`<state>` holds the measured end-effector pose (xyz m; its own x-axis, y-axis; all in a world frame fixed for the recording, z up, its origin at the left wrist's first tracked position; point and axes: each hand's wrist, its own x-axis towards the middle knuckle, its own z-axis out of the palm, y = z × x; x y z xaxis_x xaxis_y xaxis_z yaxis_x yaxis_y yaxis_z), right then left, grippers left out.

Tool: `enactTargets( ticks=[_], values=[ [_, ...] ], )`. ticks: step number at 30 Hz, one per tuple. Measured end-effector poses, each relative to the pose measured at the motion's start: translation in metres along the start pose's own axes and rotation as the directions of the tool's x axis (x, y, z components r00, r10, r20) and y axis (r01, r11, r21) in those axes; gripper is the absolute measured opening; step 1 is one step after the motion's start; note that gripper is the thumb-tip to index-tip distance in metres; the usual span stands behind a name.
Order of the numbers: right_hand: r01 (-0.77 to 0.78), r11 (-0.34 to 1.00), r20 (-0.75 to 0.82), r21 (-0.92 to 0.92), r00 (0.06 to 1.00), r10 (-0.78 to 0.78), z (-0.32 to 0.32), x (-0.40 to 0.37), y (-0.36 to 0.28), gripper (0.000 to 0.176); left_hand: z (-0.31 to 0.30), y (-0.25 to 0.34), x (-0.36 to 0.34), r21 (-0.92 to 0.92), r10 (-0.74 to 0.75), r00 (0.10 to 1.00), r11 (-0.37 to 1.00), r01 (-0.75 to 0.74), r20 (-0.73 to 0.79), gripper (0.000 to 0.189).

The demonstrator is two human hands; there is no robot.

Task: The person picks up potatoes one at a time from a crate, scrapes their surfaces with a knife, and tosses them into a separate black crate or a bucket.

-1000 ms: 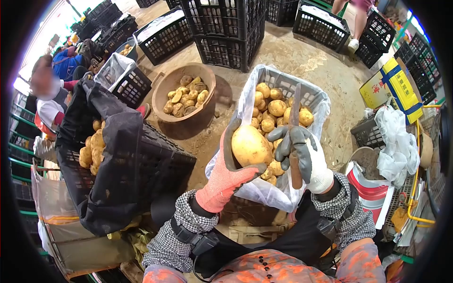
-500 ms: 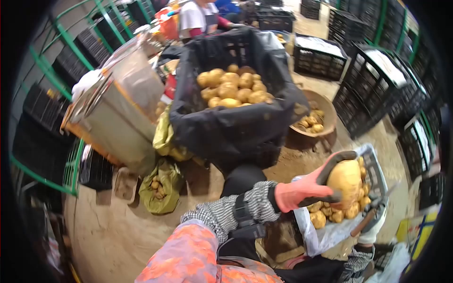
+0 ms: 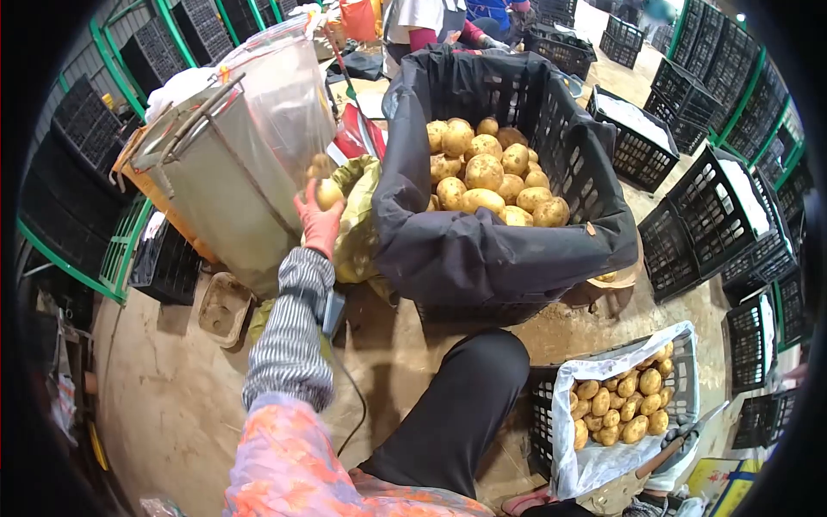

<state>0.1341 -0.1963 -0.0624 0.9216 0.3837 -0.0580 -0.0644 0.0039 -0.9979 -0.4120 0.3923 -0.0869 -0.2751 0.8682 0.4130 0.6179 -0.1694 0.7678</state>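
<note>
Our right hand [image 3: 678,450] has its fingers curled closed round a knife [image 3: 658,458], beside the white-lined crate [image 3: 564,431]. Farther out, our left hand [image 3: 320,215] half-cups a potato [image 3: 328,194] by the yellow-green sack [image 3: 355,246], near the black-lined crate [image 3: 508,263]; beyond stands another crate [image 3: 633,138].

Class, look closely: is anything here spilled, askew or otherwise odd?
A small brown scrap lies on the folded rim of the black cloth liner, apart from the round yellow-brown potatoes inside; it looks out of place. The thin white liner sits rumpled over its black plastic crate. Nothing looks spilled.
</note>
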Motion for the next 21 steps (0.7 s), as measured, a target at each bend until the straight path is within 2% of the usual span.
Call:
enactTargets(
  ticks=[1, 2, 3, 4, 5, 6, 7, 8, 9, 10, 11, 12, 13, 14, 15, 16, 17, 18, 19, 20, 21],
  values=[
    [0.014, 1.0, -0.065, 0.01, 0.998, -0.013, 0.007, -0.002, 0.001, 0.028, 0.008, -0.01, 0.003, 0.304, -0.071, 0.984, 0.953, 0.019, 0.162, 0.069],
    [0.014, 1.0, -0.082, 0.006, 0.997, -0.013, 0.009, -0.004, 0.003, 0.028, 0.011, -0.013, 0.003, 0.633, 0.004, 0.912, 0.719, -0.287, 0.409, 0.06],
    [0.06, 0.998, -0.076, -0.007, 0.995, -0.06, 0.01, -0.006, 0.005, 0.027, 0.013, -0.016, -0.005, 0.618, -0.273, 0.684, 0.715, -0.326, 0.677, 0.054],
    [0.105, 0.994, -0.07, -0.023, 0.992, -0.106, 0.011, -0.008, 0.004, 0.027, 0.057, -0.083, -0.001, 0.563, -0.319, 0.622, 0.791, -0.241, 0.715, 0.052],
    [0.082, 0.996, -0.086, -0.044, 0.993, -0.086, 0.016, -0.012, -0.002, 0.028, 0.096, -0.139, -0.012, 0.436, -0.362, 0.792, 0.89, 0.136, 0.492, 0.049],
    [0.071, 0.995, -0.053, -0.063, 0.996, -0.075, 0.013, -0.015, -0.006, 0.023, 0.098, -0.125, -0.016, 0.505, -0.346, 0.801, 0.861, 0.065, 0.488, 0.047],
    [0.073, 0.995, -0.092, -0.065, 0.993, -0.079, 0.019, -0.019, -0.01, 0.023, 0.093, -0.12, -0.019, 0.563, -0.341, 0.8, 0.826, 0.004, 0.494, 0.046],
    [0.073, 0.995, -0.131, -0.068, 0.988, -0.081, 0.027, -0.022, -0.015, 0.023, 0.088, -0.128, -0.022, 0.613, -0.343, 0.796, 0.789, -0.044, 0.499, 0.045],
    [0.006, 0.998, -0.147, -0.06, 0.989, -0.014, 0.028, -0.024, -0.019, 0.027, 0.077, -0.145, -0.027, 0.657, -0.347, 0.785, 0.747, -0.1, 0.514, 0.044],
    [0.027, 1.0, -0.114, -0.006, 0.993, -0.027, 0.0, -0.01, 0.001, 0.023, 0.063, -0.166, -0.03, 0.691, -0.352, 0.76, 0.702, -0.172, 0.547, 0.043],
    [0.157, 0.987, -0.121, -0.037, 0.98, -0.16, 0.002, -0.014, 0.007, 0.019, 0.044, -0.191, -0.031, 0.716, -0.368, 0.719, 0.65, -0.254, 0.59, 0.043],
    [0.028, 0.998, -0.04, 0.056, 0.999, -0.026, -0.012, -0.011, 0.006, 0.018, 0.021, -0.218, -0.031, 0.728, -0.392, 0.663, 0.59, -0.351, 0.638, 0.042],
    [0.011, 0.995, -0.119, 0.094, 0.993, 0.0, 0.013, -0.021, -0.012, 0.017, 0.0, -0.248, -0.028, 0.713, -0.412, 0.596, 0.532, -0.457, 0.689, 0.042],
    [-0.058, 0.964, 0.015, 0.258, 0.998, 0.056, 0.011, -0.025, -0.019, 0.018, -0.018, -0.275, -0.018, 0.687, -0.414, 0.55, 0.482, -0.543, 0.725, 0.041],
    [-0.068, 0.954, -0.1, 0.293, 0.99, 0.102, 0.033, -0.028, -0.032, 0.02, -0.032, -0.299, -0.001, 0.656, -0.402, 0.518, 0.453, -0.603, 0.755, 0.041],
    [-0.013, 0.996, -0.172, 0.086, 0.985, 0.027, 0.009, -0.025, -0.022, 0.026, -0.043, -0.284, 0.013, 0.689, -0.382, 0.577, 0.475, -0.547, 0.722, 0.042],
    [0.027, 0.995, -0.164, 0.093, 0.986, -0.012, 0.019, -0.032, -0.039, 0.03, -0.049, -0.258, 0.022, 0.705, -0.323, 0.685, 0.589, -0.395, 0.654, 0.043],
    [0.062, 0.993, -0.141, 0.105, 0.989, -0.047, 0.043, -0.038, -0.059, 0.034, -0.055, -0.228, 0.033, 0.608, -0.253, 0.791, 0.773, -0.182, 0.557, 0.044],
    [0.094, 0.991, -0.147, 0.098, 0.986, -0.079, 0.044, -0.042, -0.068, 0.037, -0.058, -0.196, 0.043, 0.374, -0.181, 0.863, 0.927, -0.01, 0.472, 0.046],
    [0.124, 0.988, -0.144, 0.09, 0.983, -0.11, 0.042, -0.046, -0.075, 0.04, -0.061, -0.144, 0.043, 0.118, -0.105, 0.91, 0.991, 0.062, 0.401, 0.049],
    [0.114, 0.989, -0.177, 0.096, 0.98, -0.096, 0.037, -0.051, -0.08, 0.04, -0.064, -0.087, 0.035, -0.068, -0.013, 0.937, 0.997, 0.039, 0.35, 0.052]
  ],
)
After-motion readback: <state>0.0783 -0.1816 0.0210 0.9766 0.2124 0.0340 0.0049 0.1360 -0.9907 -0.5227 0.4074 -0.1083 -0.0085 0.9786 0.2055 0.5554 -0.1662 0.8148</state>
